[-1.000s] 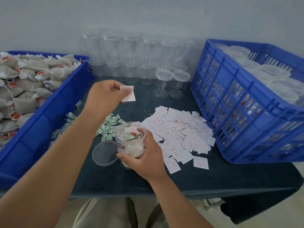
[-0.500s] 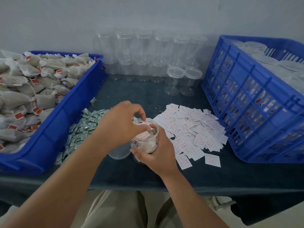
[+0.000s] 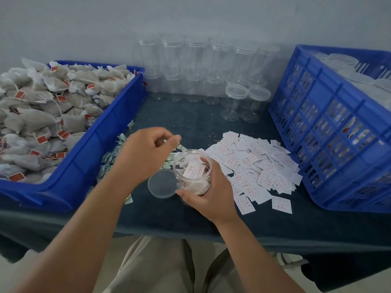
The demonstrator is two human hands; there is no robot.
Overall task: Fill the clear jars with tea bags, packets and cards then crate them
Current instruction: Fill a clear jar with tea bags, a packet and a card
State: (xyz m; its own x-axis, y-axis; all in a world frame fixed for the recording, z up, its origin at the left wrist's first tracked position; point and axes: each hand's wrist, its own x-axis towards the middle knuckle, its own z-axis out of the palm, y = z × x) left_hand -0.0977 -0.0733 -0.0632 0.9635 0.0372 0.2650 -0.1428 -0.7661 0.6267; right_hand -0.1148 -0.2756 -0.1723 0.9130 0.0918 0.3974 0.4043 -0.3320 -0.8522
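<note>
Count: one open jar (image 3: 191,163) in hand. One loose lid (image 3: 161,185) lies flat on the tabletop (image 3: 190,123), touching the jar's left side. There is one blue bin (image 3: 84,166) on your left, heaped with tea bags (image 3: 42,106) bearing red tags, and one blue crate (image 3: 330,127) on your right holding lidded jars (image 3: 342,60), number not countable. Empty jars (image 3: 196,66) stand along the back in two tiers, about six across the upper tier, with two more (image 3: 236,98) set in front at the right end. The cards (image 3: 260,168) form one loose pile and the green packets (image 3: 110,163) a scatter beside the bin; both are too many to count.

Position: your right hand (image 3: 209,199) grips the jar from its right and near side, fingers wrapped round the wall, mouth tilted toward you. Inside are tea bags with one card (image 3: 193,170) on top. Your left hand (image 3: 146,153) hovers just up and left of the jar mouth, apart from it, fingers curled. Its fingertips are blurred, so I cannot tell whether they pinch anything.

Surroundings: the tabletop is covered in dark teal cloth with small crumbs toward the back. A plain pale wall (image 3: 190,17) stands behind it. Your tan trousers (image 3: 158,267) show below the front edge.
</note>
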